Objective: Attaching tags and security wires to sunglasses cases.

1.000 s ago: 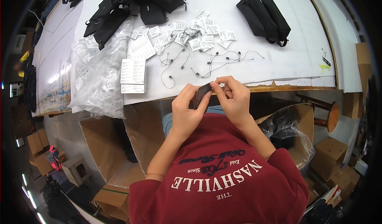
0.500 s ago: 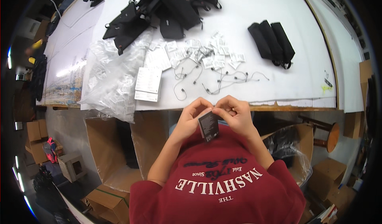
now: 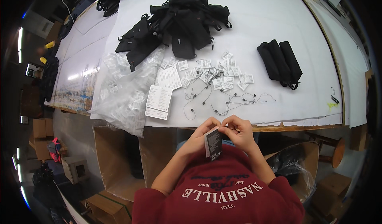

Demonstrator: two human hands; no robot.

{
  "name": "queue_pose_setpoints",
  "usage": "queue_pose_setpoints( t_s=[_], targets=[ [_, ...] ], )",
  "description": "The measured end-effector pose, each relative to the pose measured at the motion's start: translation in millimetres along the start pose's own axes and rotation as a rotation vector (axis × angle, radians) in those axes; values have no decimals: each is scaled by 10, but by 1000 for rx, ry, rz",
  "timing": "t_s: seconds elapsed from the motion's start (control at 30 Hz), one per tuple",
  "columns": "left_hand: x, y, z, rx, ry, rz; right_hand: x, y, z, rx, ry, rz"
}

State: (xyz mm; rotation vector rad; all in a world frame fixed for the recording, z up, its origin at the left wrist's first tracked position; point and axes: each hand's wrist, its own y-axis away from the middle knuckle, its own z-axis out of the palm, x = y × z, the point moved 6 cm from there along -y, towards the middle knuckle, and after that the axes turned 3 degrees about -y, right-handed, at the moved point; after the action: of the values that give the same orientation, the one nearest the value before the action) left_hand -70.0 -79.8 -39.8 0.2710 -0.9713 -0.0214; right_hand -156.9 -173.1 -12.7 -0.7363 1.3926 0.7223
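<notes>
In front of my chest, just off the table's near edge, I hold a black folded hang tag [image 3: 215,145] with pale print and a white inner side. My left hand [image 3: 201,134] pinches its upper left part. The fingers of my right hand [image 3: 240,133] are closed at its top corner; whether a thin cord is between the fingertips is too small to tell. Beyond my hands, dark tag cords [image 3: 227,102] with small black ends lie loosely on the table. White printed cards [image 3: 159,98] are left of them, and small white printed packets [image 3: 229,70] are heaped behind.
A pile of black fabric pouches [image 3: 185,29] lies at the far middle, and several more pouches [image 3: 279,62] lie in a row at right. A clear plastic bag [image 3: 123,92] hangs over the white table's [image 3: 310,108] near edge. Open cardboard boxes [image 3: 115,160] stand below.
The view has shifted, so the table and my hands appear lower in the picture. Both hands keep their pinch on the hang tag, which now hangs more upright.
</notes>
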Motion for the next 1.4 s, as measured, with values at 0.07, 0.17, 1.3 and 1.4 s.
queue_pose_setpoints(
  t_s=[0.07, 0.17, 1.3, 1.4],
  targets=[
    [-34, -17, -69, 17, -36, 46, -8, -33, 2, -8, 58, 11],
    [29, -20, -110, 56, -141, 134, 90, -72, 32, -101, -57, 56],
    [688, -578, -883, 487, -353, 308, 204, -385, -216, 279, 162, -21],
    [541, -353, -652, 533, -421, 232, 234, -435, -105, 267, 240, -22]
  ],
)
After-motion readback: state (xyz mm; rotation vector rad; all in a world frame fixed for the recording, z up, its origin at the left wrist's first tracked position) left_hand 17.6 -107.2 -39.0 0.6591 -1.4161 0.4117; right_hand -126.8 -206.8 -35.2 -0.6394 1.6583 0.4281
